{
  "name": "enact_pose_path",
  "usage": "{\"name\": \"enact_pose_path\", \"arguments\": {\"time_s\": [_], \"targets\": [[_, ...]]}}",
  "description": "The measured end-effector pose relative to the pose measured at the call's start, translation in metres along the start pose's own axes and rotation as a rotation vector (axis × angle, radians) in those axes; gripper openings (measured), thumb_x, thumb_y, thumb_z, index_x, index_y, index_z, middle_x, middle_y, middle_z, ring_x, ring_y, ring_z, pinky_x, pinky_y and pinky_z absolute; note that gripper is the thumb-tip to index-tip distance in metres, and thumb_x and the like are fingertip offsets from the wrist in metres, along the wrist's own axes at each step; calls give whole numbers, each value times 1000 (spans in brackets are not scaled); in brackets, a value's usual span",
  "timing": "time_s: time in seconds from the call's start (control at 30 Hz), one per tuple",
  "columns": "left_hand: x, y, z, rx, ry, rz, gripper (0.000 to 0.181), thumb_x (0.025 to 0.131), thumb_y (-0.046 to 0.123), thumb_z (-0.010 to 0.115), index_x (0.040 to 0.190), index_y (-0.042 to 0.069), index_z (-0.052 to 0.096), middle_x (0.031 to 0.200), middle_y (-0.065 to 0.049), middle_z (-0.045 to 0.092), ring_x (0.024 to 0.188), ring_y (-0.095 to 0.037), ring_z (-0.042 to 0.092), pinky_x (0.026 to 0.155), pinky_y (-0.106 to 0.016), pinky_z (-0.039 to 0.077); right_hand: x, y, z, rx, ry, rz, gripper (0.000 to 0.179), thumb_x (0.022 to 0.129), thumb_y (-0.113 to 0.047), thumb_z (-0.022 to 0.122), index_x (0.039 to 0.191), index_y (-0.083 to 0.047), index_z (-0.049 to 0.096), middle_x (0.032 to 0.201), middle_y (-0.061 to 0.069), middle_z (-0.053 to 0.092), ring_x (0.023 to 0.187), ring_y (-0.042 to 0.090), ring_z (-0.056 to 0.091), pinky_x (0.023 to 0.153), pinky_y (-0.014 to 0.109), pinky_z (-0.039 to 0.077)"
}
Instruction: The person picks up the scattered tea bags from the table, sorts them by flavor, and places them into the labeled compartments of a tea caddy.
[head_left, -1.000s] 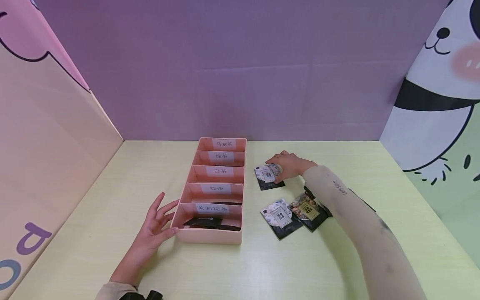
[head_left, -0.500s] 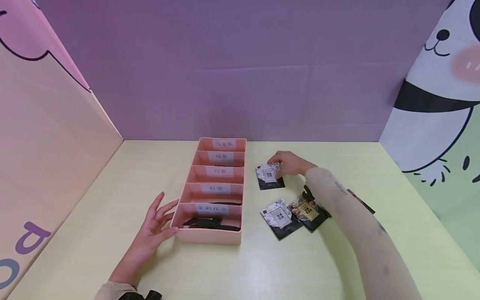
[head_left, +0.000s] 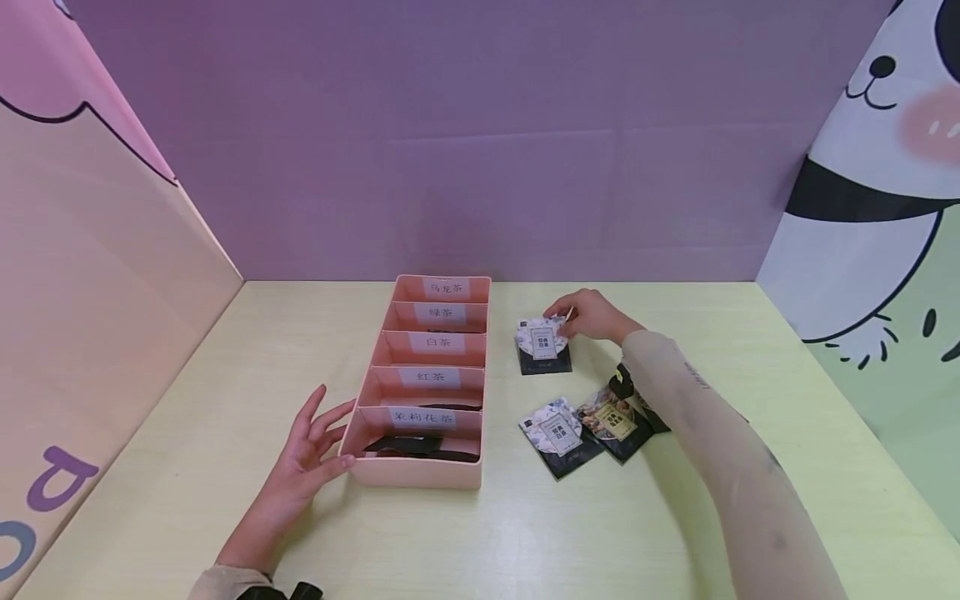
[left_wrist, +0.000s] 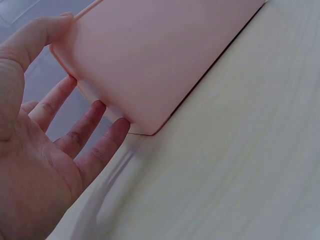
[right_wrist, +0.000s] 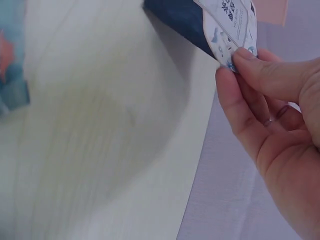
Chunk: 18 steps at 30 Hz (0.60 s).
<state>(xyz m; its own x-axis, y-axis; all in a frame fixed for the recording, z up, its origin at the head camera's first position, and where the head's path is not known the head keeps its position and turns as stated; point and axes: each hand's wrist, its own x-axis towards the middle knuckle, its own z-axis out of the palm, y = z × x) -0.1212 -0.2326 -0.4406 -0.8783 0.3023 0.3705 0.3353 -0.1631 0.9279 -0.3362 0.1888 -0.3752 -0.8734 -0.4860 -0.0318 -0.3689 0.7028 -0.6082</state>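
My right hand [head_left: 596,318] pinches a tea sachet [head_left: 543,360], dark below with a pale floral top, by its upper right corner. In the right wrist view, thumb and fingers hold the tip of that sachet [right_wrist: 180,22], which is raised over its shadow on the table. Left of it stands a long pink divided box [head_left: 416,475] with labelled compartments. Dark sachets [head_left: 423,446] lie in its nearest compartment. My left hand [head_left: 303,462] rests against the box's front left corner, its fingers spread. In the left wrist view, the fingertips touch the pink wall [left_wrist: 150,55].
Right of the box, a floral sachet [head_left: 562,437] lies on the table [head_left: 480,550], partly overlapping a brown-and-gold sachet [head_left: 617,423]. Part of that group is hidden under the right forearm. A purple partition [head_left: 495,167] closes off the back, with printed panels at both sides.
My right hand has lifted the top edge of the sachet and drawn it slightly right and away from me. The left hand and the box stay put.
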Motion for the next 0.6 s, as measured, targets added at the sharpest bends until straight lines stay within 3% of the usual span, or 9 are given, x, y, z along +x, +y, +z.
{"name": "enact_pose_path", "arguments": {"time_s": [0.3, 0.6], "targets": [[0, 0, 0, 11, 3, 0, 93, 91, -19, 53, 160, 25, 8, 144, 14, 49, 124, -5, 52, 92, -19, 48, -6, -4, -5, 79, -4, -13, 32, 86, 8, 70, 118, 4, 70, 92, 13, 67, 68, 19, 64, 73, 43, 58], [0, 1, 0, 20, 11, -16, 93, 91, -19, 52, 160, 25, 7, 144, 15, 48, 124, -4, 51, 92, -19, 48, -11, -19, -14, 131, 22, -19, 32, 87, 10, 68, 119, 4, 69, 103, 18, 70, 71, 19, 65, 78, 52, 56]]}}
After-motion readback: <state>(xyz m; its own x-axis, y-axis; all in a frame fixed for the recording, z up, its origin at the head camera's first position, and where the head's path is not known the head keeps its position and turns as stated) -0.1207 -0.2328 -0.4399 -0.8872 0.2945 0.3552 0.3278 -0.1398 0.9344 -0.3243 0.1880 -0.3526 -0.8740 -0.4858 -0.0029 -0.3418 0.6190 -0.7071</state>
